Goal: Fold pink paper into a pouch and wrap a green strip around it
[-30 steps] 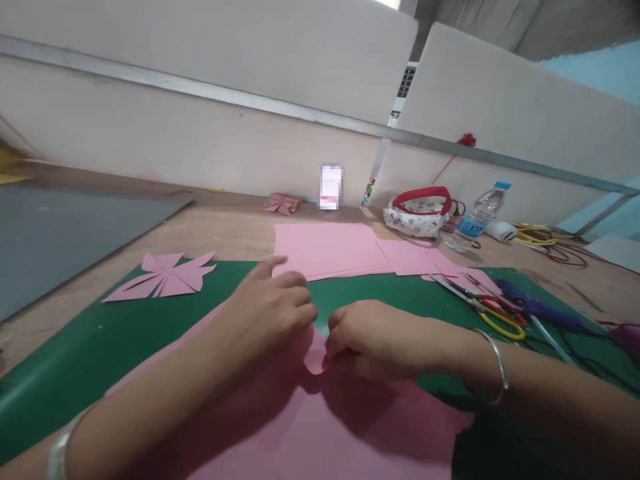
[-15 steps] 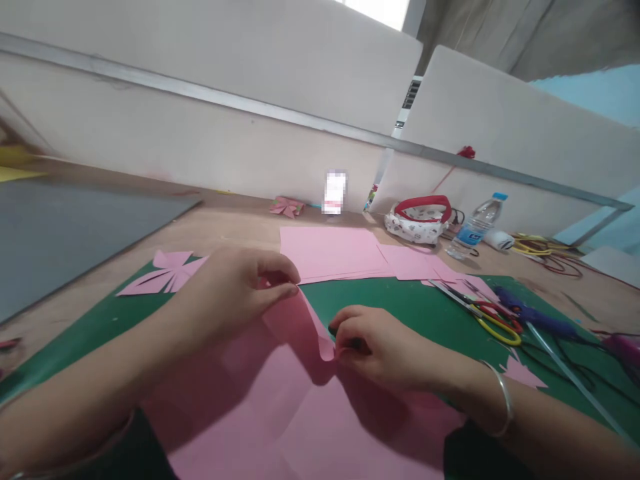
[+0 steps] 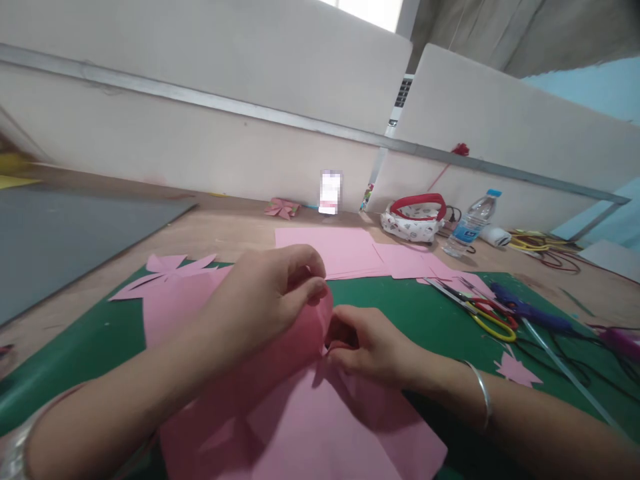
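Note:
A large sheet of pink paper (image 3: 300, 427) lies creased and partly lifted in front of me. My left hand (image 3: 280, 287) pinches its raised edge between thumb and fingers. Lower and to the right, my right hand (image 3: 373, 343) grips the same sheet near a gathered fold, its fingertips partly hidden by the curled paper. Both hands are closed and close together, above a green cutting mat (image 3: 395, 293). A pink cut-paper flower (image 3: 167, 273) lies at the mat's left, beyond my left forearm. A smaller pink cut piece (image 3: 517, 369) rests right of my right wrist.
Stacked pink sheets (image 3: 330, 250) lie behind my hands. To the right are scissors (image 3: 480, 313), a blue glue gun (image 3: 525, 310) and its cords. Farther back stand a water bottle (image 3: 473, 223), a white pouch with red trim (image 3: 413, 223) and a phone (image 3: 330, 192). A grey board (image 3: 85, 233) lies left.
My left hand has moved right, toward my right hand, drawing the sheet's raised edge over. The sheet's left part now stands up behind my left forearm. My right hand has barely moved.

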{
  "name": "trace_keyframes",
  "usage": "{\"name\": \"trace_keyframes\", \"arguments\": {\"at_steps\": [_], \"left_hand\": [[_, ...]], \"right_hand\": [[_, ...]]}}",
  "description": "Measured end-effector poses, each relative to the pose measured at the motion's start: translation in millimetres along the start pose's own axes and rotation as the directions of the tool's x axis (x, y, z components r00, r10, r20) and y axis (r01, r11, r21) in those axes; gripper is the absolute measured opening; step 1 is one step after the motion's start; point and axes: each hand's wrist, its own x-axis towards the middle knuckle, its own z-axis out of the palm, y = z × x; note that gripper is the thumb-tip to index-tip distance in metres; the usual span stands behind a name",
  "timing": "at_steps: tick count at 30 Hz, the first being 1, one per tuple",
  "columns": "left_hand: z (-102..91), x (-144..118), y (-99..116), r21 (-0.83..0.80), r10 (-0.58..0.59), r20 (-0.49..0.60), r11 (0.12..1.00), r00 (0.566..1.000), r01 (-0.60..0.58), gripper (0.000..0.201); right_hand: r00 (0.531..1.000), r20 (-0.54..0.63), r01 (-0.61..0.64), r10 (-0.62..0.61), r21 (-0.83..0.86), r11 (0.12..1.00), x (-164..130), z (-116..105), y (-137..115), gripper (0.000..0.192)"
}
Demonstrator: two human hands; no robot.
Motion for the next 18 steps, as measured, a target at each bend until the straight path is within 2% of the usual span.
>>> {"name": "trace_keyframes", "arguments": {"at_steps": [4, 7, 9, 10, 12, 13, 14, 15, 18], "left_hand": [[6.5, 0, 6, -0.018, -0.002, -0.018, 1.000, 1.000, 0.001, 0.013], [11.2, -2, 4, -0.050, -0.006, -0.001, 0.999, 1.000, 0.006, 0.016], [14.2, -6, -1, -0.126, -0.016, -0.012, 0.992, 1.000, 0.015, 0.008], [15.5, -10, -5, -0.175, -0.036, -0.035, 0.984, 0.999, 0.029, 0.012], [17.8, -19, -12, -0.242, -0.105, -0.107, 0.967, 0.989, 0.076, 0.043], [19.1, -23, -15, -0.224, -0.136, -0.123, 0.969, 0.983, 0.106, 0.054], [20.5, -27, -18, -0.164, -0.148, -0.105, 0.978, 0.983, 0.129, 0.053], [22.3, -31, -21, -0.087, -0.142, -0.057, 0.987, 0.988, 0.137, 0.044], [30.3, -35, -25, 0.088, -0.092, 0.172, 0.993, 0.981, 0.077, 0.012]], "right_hand": [[0.998, -0.055, 0.010, -0.010, -0.011, 1.000, 0, 1, 2, 0.014], [0.995, -0.062, 0.075, -0.076, -0.011, 0.997, 2, 2, 5, 0.015], [0.993, -0.064, 0.096, -0.096, 0.004, 0.995, 4, 3, 6, 0.013], [0.994, -0.062, 0.091, -0.091, 0.004, 0.996, 4, 3, 7, 0.010], [0.997, -0.048, 0.068, -0.068, 0.001, 0.998, 6, 3, 8, 0.006], [0.998, -0.043, 0.057, -0.056, 0.003, 0.998, 6, 3, 8, 0.005], [0.998, -0.036, 0.046, -0.046, 0.010, 0.999, 6, 3, 8, 0.005], [0.999, -0.028, 0.035, -0.035, 0.018, 0.999, 6, 3, 8, 0.005], [1.000, -0.006, 0.011, -0.011, 0.048, 0.999, 4, 2, 6, 0.006]]}}
